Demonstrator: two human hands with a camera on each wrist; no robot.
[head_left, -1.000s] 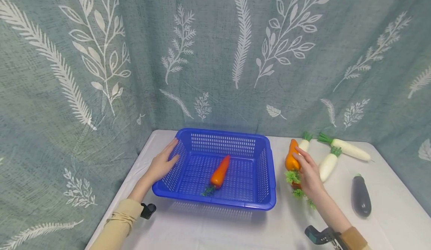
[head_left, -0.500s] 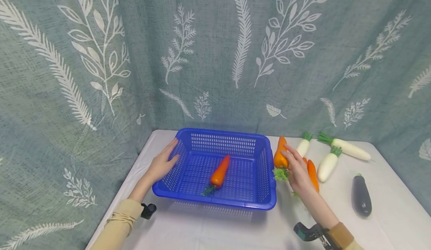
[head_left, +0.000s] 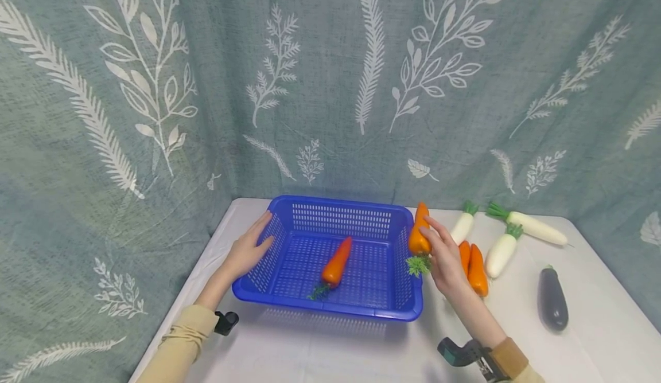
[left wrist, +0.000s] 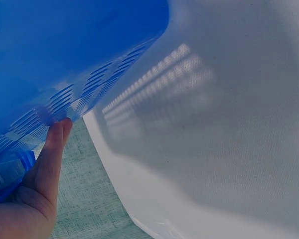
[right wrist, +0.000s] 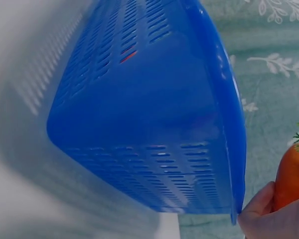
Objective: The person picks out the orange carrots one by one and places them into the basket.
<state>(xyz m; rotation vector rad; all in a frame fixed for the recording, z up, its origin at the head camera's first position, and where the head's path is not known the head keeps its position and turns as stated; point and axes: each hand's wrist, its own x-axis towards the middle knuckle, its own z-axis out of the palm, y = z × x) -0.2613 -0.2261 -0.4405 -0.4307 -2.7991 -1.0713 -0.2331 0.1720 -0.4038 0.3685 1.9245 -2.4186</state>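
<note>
- nearest, a light sleeve (head_left: 186,337) and small wrist camera (head_left: 225,322) on the left arm; a brown cuff (head_left: 508,357) and dark strapped camera (head_left: 459,353) on the right.
- under everything, the white table (head_left: 320,348).
- the blue basket (head_left: 330,309), with slotted walls, sits in the middle of it.
- the left hand (head_left: 248,254) is at the basket's left side, fingers straight and close together, thumb spread away from them; the left wrist view shows fingertips against the slotted wall.
- the right hand (head_left: 446,257) pinches the held carrot (head_left: 420,234), its fingers parted only by the carrot's thickness.
- that carrot is at the basket's right rim, tip pointing away from the person, leafy end toward the person; whether it touches the rim cannot be told.
- a loose carrot (head_left: 337,265) lies inside the basket, tip toward the back wall.
- a dark eggplant (head_left: 552,300) lies well to the right.
- two orange carrots (head_left: 477,269) lie side by side beyond the right forearm, partly hidden by it.
- three white radishes (head_left: 501,256) lie farther back.
- last, a grey-green curtain (head_left: 330,85) with white leaf prints.
</note>
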